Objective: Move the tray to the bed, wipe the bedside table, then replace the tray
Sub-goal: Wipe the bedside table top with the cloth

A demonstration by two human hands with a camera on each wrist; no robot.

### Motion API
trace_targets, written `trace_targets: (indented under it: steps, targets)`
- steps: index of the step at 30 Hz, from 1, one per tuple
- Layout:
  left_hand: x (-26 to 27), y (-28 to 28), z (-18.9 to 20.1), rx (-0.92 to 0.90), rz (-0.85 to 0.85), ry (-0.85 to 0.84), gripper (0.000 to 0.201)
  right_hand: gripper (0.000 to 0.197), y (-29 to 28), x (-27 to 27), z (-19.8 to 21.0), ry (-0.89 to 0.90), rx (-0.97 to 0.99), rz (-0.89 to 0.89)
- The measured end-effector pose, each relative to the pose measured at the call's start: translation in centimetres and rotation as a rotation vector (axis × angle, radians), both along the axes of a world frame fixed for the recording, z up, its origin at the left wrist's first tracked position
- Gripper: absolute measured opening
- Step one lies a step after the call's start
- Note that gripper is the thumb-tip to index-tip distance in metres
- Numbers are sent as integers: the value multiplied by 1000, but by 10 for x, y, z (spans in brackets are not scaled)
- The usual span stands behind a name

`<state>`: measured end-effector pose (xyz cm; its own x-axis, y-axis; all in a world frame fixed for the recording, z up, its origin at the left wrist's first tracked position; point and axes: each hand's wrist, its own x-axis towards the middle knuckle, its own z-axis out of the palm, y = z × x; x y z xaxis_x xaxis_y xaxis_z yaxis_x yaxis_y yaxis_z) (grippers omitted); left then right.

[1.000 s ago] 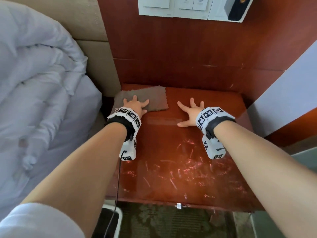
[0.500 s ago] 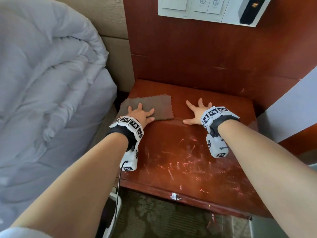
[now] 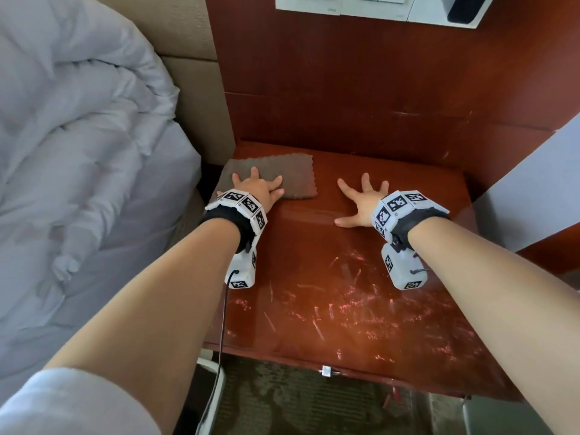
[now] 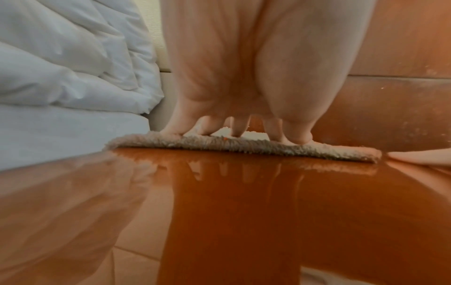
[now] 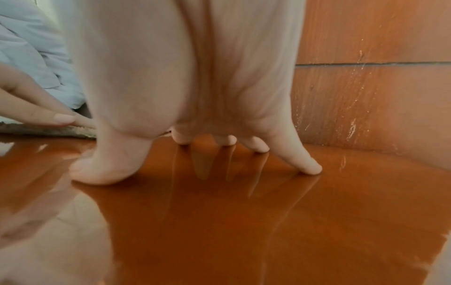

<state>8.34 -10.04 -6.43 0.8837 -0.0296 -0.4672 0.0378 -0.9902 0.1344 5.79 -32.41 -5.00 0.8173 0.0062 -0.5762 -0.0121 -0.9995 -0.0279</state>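
A grey-brown cloth [image 3: 295, 174] lies flat at the back left corner of the glossy red-brown bedside table [image 3: 345, 293]. My left hand [image 3: 257, 188] presses on the cloth's near left part with straight, spread fingers. In the left wrist view the left hand's fingertips [image 4: 240, 127] stand on the fuzzy cloth [image 4: 244, 148]. My right hand [image 3: 364, 199] rests spread and flat on the bare tabletop, to the right of the cloth. Its fingertips [image 5: 307, 167] touch the wood in the right wrist view. The white bed [image 3: 78, 152] lies to the left. No tray is in view.
A wood wall panel [image 3: 345, 89] closes the table's back, with a white switch plate [image 3: 361, 4] above. A pale wall [image 3: 533, 183] borders the right side. The table's front half shows scratches. Patterned carpet [image 3: 298, 403] lies below the front edge.
The head view has shifted and drawn closer. Both hands and the cloth keep their places on the table.
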Motion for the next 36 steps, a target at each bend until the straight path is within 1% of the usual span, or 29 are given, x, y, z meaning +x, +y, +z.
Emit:
trace_targets:
  steps: [7,11,19,24,30,36]
  targets:
    - [27,-1,2,0,-63,-13,49,97,-1,7,0,34,7,-8]
    - [28,-2,12,34,-124,-23,49,98,-1,10,1,40,7,-16]
    - [26,3,3,19,-123,-14,50,100,0,14,0,22,-25,-21]
    - [7,7,4,20,-97,9,49,102,2,13,6,22,-66,9]
    - [-37,15,8,14,-43,47,49,100,6,5,17,3,-89,39]
    - [-85,21,17,20,11,63,49,91,12,-13,26,-49,3,20]
